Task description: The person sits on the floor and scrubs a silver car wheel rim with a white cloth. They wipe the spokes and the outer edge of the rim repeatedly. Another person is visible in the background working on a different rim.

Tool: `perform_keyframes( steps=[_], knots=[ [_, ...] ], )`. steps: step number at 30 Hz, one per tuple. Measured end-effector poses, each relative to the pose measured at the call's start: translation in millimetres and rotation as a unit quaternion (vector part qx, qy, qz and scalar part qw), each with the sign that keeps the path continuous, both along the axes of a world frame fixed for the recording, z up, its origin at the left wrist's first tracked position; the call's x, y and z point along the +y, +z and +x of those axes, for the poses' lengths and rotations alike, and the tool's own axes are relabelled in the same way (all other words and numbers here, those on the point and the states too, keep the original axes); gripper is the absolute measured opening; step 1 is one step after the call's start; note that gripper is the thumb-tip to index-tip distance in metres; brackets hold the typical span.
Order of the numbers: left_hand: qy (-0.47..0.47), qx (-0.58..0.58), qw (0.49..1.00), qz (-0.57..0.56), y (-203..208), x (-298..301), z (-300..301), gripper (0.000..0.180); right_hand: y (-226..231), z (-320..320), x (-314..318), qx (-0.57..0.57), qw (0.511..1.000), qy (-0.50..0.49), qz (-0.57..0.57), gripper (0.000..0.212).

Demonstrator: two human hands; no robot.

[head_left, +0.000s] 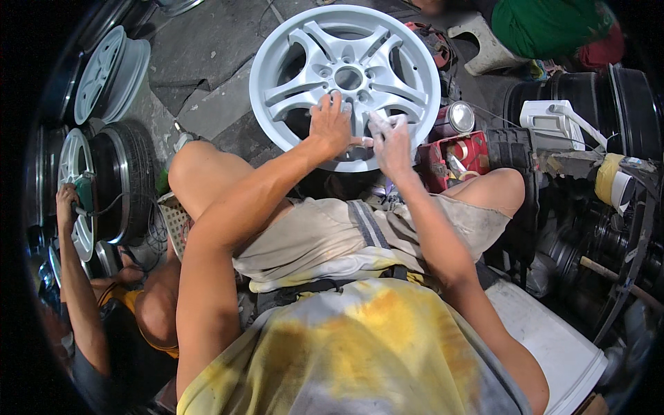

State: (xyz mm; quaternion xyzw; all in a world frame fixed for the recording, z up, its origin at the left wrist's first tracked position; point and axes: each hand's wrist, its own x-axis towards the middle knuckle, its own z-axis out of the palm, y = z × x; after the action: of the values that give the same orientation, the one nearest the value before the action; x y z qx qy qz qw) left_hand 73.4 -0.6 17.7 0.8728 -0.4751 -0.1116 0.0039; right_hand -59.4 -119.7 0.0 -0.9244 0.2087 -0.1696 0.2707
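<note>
A pale grey-white alloy wheel rim (348, 50) with paired spokes and a round centre bore faces up in front of me. My left hand (330, 128) rests on its lower spokes just below the hub, fingers stretched out and the thumb pointing toward the other hand. Coated in white dust, my right hand (392, 144) is at the spoke right of the left hand, its fingers bent and pressed together against the metal. Whatever lies under those fingertips, if anything, is hidden.
Right of the rim are a can (458, 119), a red crate (465, 158) and a white stool (482, 43). Other rims (111, 76) and a tyre (135, 183) stand at left. There a co-worker's hand (67, 198) holds a green power tool (84, 192) against a wheel.
</note>
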Motion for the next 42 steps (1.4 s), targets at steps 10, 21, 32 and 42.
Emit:
perform_keyframes(
  steps=[10,21,32,42],
  knots=[
    [-0.086,-0.063,0.991,0.084,-6,-20,-3,0.089,1,-4,-9,0.068,0.993,0.092,-0.003,0.043],
    [-0.083,0.170,0.982,0.026,59,9,83,0.071,15,40,4,0.057,0.994,0.096,-0.021,0.021],
    [0.046,0.136,0.986,-0.082,125,59,115,0.046,13,68,26,0.297,0.950,0.053,-0.081,0.022],
    [0.091,0.109,0.979,-0.144,139,71,117,0.045,-3,71,33,0.208,0.973,0.027,-0.102,0.014]
  ],
)
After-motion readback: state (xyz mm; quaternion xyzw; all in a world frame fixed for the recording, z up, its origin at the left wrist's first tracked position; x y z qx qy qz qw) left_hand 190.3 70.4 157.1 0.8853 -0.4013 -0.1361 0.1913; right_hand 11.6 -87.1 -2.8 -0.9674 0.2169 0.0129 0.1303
